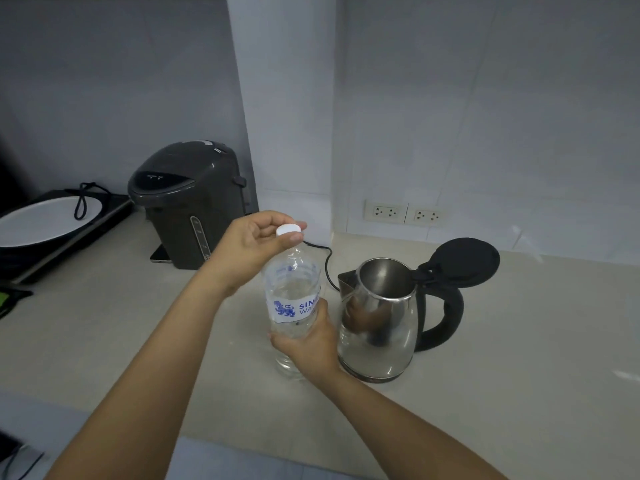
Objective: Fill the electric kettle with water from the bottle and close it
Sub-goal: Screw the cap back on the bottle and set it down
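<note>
A clear plastic water bottle (292, 299) with a blue-and-white label stands upright on the counter, partly full. My right hand (311, 341) wraps around its lower body. My left hand (256, 237) pinches the white cap (288, 230) on its neck from above. Just right of the bottle stands the steel electric kettle (377, 323) with a black handle. Its black lid (465, 261) is swung up and back, so the mouth is open.
A dark grey hot-water dispenser (188, 202) stands at the back left, with a phone beside its base. A white plate (38, 220) lies on a black cooktop at far left. A black cord (327, 261) runs behind the kettle. Wall sockets (403, 213) sit behind it.
</note>
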